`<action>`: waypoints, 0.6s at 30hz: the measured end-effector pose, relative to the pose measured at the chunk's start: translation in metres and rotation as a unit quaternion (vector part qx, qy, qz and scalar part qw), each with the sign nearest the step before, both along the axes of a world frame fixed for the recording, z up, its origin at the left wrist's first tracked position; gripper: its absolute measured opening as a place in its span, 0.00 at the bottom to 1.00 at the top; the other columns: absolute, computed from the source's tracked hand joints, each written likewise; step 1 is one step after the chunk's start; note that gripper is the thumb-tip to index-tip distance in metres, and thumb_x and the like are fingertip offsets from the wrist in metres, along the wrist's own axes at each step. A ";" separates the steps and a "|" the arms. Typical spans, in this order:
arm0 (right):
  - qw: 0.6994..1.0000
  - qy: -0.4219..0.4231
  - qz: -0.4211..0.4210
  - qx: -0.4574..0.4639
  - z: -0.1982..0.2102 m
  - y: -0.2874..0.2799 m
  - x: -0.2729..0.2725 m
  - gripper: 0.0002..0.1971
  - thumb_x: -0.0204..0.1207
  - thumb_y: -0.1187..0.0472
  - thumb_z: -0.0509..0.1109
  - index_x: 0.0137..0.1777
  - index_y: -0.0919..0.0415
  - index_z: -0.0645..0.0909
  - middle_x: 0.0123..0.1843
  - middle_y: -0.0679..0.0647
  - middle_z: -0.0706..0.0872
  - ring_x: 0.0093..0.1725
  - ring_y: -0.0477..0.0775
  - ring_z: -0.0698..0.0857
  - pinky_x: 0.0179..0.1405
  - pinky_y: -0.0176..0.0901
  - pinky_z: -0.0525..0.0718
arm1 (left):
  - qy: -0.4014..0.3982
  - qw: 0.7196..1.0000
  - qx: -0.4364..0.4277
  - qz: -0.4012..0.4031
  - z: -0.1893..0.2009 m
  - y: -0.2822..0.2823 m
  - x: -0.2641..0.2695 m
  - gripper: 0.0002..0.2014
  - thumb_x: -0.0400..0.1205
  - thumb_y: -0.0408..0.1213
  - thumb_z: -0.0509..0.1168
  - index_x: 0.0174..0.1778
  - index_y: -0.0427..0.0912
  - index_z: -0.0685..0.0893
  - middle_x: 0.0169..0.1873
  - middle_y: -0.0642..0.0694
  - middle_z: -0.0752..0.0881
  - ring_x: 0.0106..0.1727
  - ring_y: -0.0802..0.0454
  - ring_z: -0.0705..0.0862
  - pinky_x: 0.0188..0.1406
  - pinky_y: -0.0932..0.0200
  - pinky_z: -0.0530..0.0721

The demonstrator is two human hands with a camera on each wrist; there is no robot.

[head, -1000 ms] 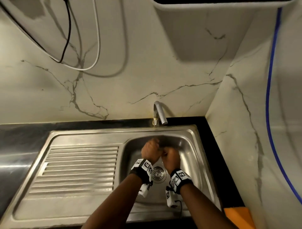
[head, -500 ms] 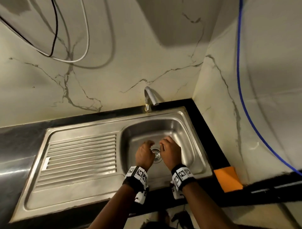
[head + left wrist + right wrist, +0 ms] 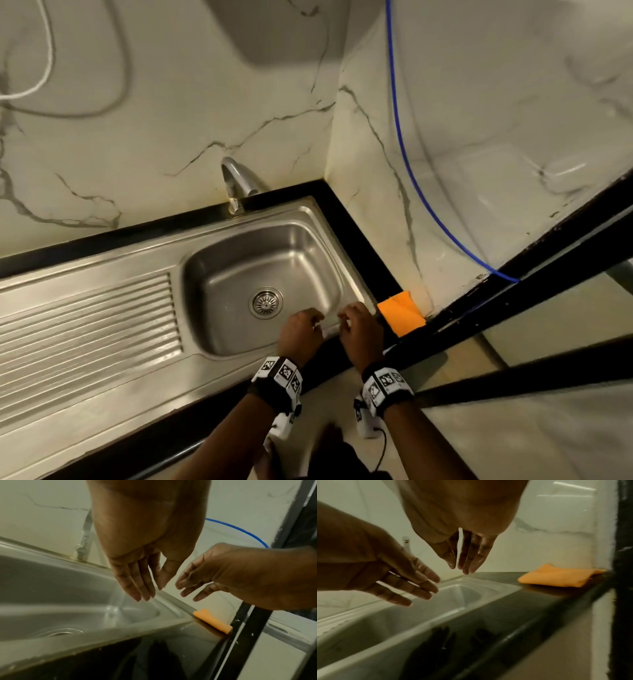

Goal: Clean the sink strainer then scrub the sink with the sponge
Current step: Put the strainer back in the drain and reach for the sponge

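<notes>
The round metal strainer [image 3: 265, 302] sits in the drain of the steel sink [image 3: 310, 236]. My left hand [image 3: 301, 330] hovers above the sink's front right corner, fingers straight and wet, holding nothing. Beside it my right hand [image 3: 358, 327] is also empty with relaxed fingers. In the left wrist view the left hand [image 3: 142, 582] and the right hand [image 3: 192, 588] hang above the sink rim [image 3: 171, 599]. An orange sponge [image 3: 401, 311] lies on the black counter right of the sink, close to my right hand; the sponge [image 3: 559, 575] shows flat in the right wrist view.
A chrome tap [image 3: 236, 186] stands behind the basin. The ribbed drainboard [image 3: 85, 329] stretches left. Marble walls meet in the corner, and a blue hose [image 3: 397, 137] runs down the right wall. The black counter edge [image 3: 479, 308] borders the sponge.
Both hands have drawn back from the basin near the tap and strainer to the front right corner. The strainer is now uncovered. The head view has swung right.
</notes>
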State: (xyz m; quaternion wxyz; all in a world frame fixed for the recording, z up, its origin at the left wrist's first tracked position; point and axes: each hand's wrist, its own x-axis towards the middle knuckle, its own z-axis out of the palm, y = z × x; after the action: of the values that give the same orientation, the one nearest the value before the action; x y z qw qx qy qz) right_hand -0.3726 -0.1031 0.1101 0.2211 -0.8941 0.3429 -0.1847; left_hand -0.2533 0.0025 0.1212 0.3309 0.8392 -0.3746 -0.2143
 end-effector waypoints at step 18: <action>0.915 0.272 0.217 -0.203 -0.052 -0.145 -0.104 0.38 0.87 0.38 0.47 0.89 0.60 0.45 0.90 0.61 0.44 0.88 0.64 0.45 0.84 0.66 0.54 | -0.065 0.976 0.207 -0.034 -0.008 -0.003 -0.076 0.29 0.75 0.32 0.65 0.76 0.34 0.74 0.77 0.37 0.74 0.77 0.40 0.74 0.75 0.48 0.73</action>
State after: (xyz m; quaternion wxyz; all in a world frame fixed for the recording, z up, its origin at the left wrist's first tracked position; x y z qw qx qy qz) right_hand -0.4769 -0.2484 0.0585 -0.0325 -0.9879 0.1427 0.0518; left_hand -0.3296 -0.0005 0.1136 0.1176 0.8885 -0.3709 -0.2433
